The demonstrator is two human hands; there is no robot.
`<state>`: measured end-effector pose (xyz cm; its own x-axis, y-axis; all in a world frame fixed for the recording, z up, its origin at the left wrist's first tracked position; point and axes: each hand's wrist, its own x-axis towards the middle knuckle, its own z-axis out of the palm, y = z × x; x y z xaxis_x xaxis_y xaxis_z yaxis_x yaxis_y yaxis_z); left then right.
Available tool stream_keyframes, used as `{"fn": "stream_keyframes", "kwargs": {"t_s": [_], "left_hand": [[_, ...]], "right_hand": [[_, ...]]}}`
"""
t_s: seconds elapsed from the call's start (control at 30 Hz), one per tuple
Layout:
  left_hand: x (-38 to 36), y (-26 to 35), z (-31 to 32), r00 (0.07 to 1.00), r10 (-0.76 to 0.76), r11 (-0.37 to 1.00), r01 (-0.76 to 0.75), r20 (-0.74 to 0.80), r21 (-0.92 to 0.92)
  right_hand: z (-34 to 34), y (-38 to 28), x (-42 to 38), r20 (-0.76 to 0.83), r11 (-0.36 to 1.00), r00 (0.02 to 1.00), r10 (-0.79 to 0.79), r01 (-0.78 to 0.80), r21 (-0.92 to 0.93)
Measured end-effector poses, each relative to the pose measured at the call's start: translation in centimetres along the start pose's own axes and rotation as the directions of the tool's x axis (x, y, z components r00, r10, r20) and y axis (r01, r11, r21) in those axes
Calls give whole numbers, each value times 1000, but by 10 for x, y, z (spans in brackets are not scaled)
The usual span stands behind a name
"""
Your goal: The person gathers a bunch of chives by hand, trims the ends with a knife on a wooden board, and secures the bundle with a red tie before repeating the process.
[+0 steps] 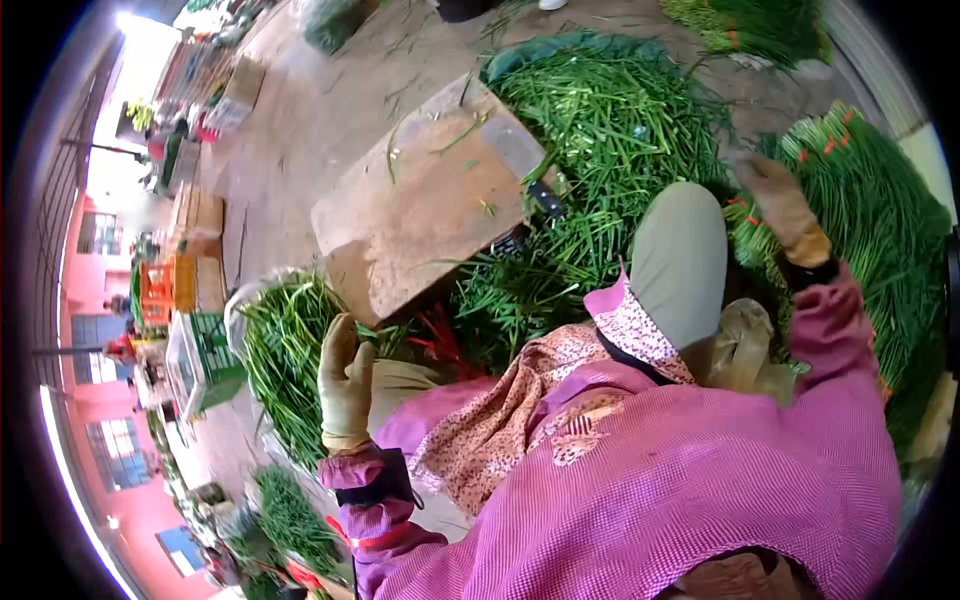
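Note:
My left hand (pixel 345 385), in a pale work glove, is raised with fingers stretched and thumb apart, holding nothing. It is beside a heap of loose green chives (pixel 290 350) in a clear plastic bag. My right hand (pixel 785 205), gloved too, reaches forward at the edge of the bundled chives (pixel 870 240) tied with orange bands; its fingertips are blurred. A knife (pixel 546 199) with a black handle lies with its wide blade on the wooden board (pixel 400 215). Loose cut chives (pixel 610 125) form a large pile beside the board, against my knee.
More tied bundles (pixel 750 30) lie at the upper right. A green crate (pixel 217 350) and an orange chair (pixel 157 290) stand to the left. Another heap of greens (pixel 295 520) is at the lower left. Chive scraps litter the concrete floor (pixel 310 110).

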<state>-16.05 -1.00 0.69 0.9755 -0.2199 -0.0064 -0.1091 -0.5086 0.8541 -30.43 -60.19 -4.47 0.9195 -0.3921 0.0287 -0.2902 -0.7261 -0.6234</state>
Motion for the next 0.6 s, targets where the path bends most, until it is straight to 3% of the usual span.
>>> {"fn": "stream_keyframes", "kwargs": {"t_s": [0.03,0.07,0.1,0.13,0.17,0.2,0.27,0.3,0.33,0.4,0.43,0.47,0.5,0.53,0.57,0.6], "left_hand": [[-5,-5,-5,1000,-20,999,20,-15,-43],[-11,-10,-10,999,-44,995,42,-29,-86],[-16,-15,-8,999,-37,994,36,-9,-107],[-24,-14,-7,998,-63,992,59,-30,-114],[-30,-9,-5,996,-79,992,73,-51,-107],[-36,-9,-5,993,-93,991,85,-78,-99],[-49,-15,-6,987,-111,987,96,-115,-129],[-53,-18,-8,985,-105,990,91,-134,-106],[-56,-22,-9,983,-97,993,85,-154,-83],[-60,-25,-10,971,-135,986,112,-197,-127],[-61,-28,-13,963,-157,982,128,-220,-139],[-61,-29,-15,954,-179,977,145,-239,-153],[-60,-32,-15,943,-188,972,139,-274,-188],[-58,-35,-15,936,-204,970,152,-286,-192],[-55,-39,-16,912,-244,955,166,-330,-247],[-51,-44,-15,884,-282,937,171,-372,-303]], "right_hand": [[25,-13,25,41,777,815,-579,566,-276],[59,-71,32,137,907,967,-216,147,395],[70,-130,45,380,984,916,-131,73,165],[89,-172,53,598,994,794,-109,80,74],[128,-179,62,612,924,701,-366,355,145],[182,-178,70,600,770,536,-593,596,228],[277,-190,70,397,247,153,-905,949,197],[304,-211,63,578,552,301,-758,768,324],[329,-228,56,759,799,354,-546,492,346],[411,-220,46,765,856,384,-516,249,453],[450,-222,41,861,929,368,-352,21,371],[473,-231,35,868,928,346,-356,25,371],[491,-240,27,947,951,294,-125,-238,200],[513,-242,21,978,882,183,100,-472,-2],[568,-207,10,946,956,203,-252,-98,276],[614,-181,0,985,610,99,-142,-775,166]]}}
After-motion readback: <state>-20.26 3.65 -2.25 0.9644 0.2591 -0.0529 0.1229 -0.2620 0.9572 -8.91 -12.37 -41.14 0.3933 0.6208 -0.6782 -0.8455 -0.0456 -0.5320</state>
